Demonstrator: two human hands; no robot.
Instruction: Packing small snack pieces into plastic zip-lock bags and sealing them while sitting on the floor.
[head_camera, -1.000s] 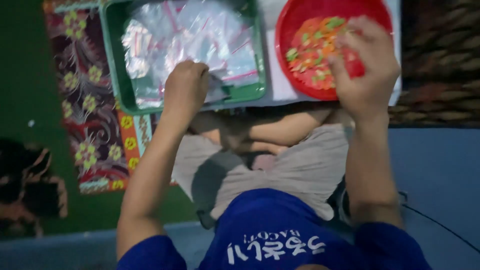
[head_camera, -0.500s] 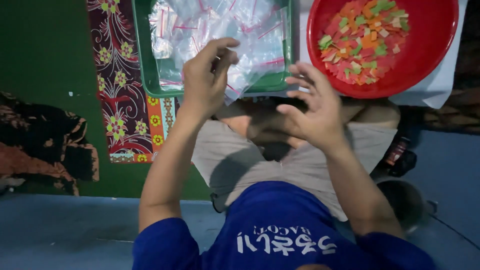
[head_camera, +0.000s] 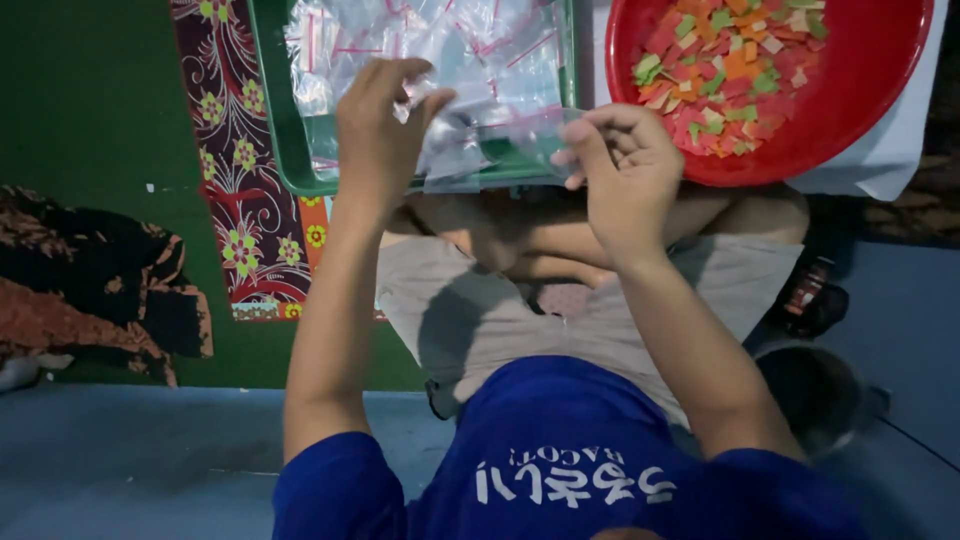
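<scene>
Hands meet over the near edge of the green tray (head_camera: 275, 110), and from the head camera, the only view there is, both are busy with one small clear plastic bag (head_camera: 480, 140). The left hand (head_camera: 378, 135) has its fingers curled and pinched on the bag's left upper corner; the right hand (head_camera: 625, 165) is closed round its right edge, fingertips bunched on the film. Held so, between the two, the bag hangs stretched just above the tray's front rim, seemingly so that its mouth can be worked apart. Its long axis runs roughly side to side, from one hand to the other, and it sags a little in the middle; which edge is the opening I cannot tell through the glare. Under it the tray is heaped with more clear bags with red strips (head_camera: 440, 50), close by for picking. Just right of the right hand sits a red bowl (head_camera: 870, 90) of small coloured chips (head_camera: 725, 70), on a white cloth (head_camera: 880, 170). A patterned mat (head_camera: 240, 180) lies left of the tray.
</scene>
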